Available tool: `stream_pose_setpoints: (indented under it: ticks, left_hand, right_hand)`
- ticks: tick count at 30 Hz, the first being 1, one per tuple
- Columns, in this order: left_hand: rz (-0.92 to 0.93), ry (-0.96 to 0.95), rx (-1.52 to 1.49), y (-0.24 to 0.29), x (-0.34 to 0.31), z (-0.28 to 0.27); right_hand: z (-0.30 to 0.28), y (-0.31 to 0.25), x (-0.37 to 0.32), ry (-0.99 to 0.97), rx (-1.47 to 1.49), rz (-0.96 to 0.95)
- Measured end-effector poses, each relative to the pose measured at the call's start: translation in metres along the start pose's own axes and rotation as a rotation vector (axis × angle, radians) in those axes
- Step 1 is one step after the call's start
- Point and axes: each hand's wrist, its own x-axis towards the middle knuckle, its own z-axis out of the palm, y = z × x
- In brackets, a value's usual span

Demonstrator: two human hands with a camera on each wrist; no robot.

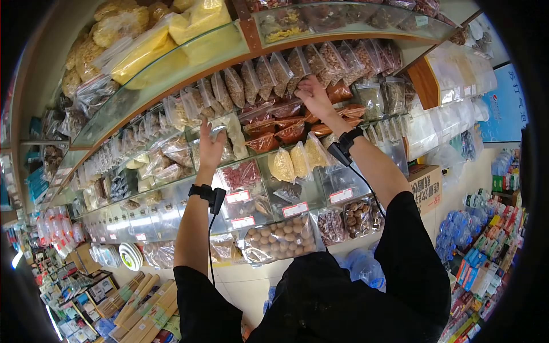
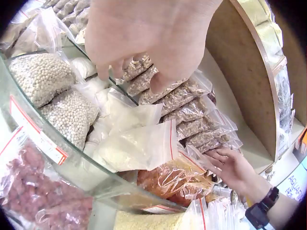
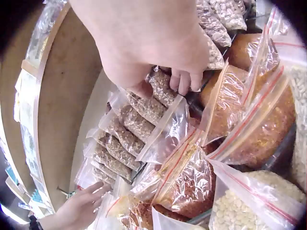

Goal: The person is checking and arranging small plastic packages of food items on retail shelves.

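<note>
A curved row of clear zip bags with brown dried bits stands upright on the glass-fronted shelf. At the right part of this row my right hand has its thumb and bent fingers around one bag. My left hand is at the row's left part, fingers extended and spread, close against the bags and holding none. Its palm hides part of the bags in the left wrist view.
In front of the row lie bags of red-orange powder, pale yellow grains and white beads. A glass divider edge runs below. Above is a wood-edged shelf. Bags of round brown nuts lie lower down.
</note>
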Motion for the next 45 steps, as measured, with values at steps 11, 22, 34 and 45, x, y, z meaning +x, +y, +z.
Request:
stream_pose_setpoints:
  ticks: [11, 22, 34, 45]
  left_hand:
    - [0.054, 0.136, -0.008, -0.004, 0.022, 0.006]
    - [-0.016, 0.176, 0.190, -0.015, 0.033, 0.004]
    - [-0.034, 0.263, -0.112, -0.014, 0.037, 0.009]
    - [-0.080, 0.219, -0.073, -0.016, 0.040, -0.003]
  right_hand:
    - [0.010, -0.026, -0.006, -0.138, -0.119, 0.059]
    - [0.003, -0.028, -0.024, 0.142, -0.079, 0.060]
    - [0.020, -0.015, -0.026, 0.376, 0.200, -0.008]
    - [0.006, -0.024, -0.020, 0.256, 0.098, 0.043]
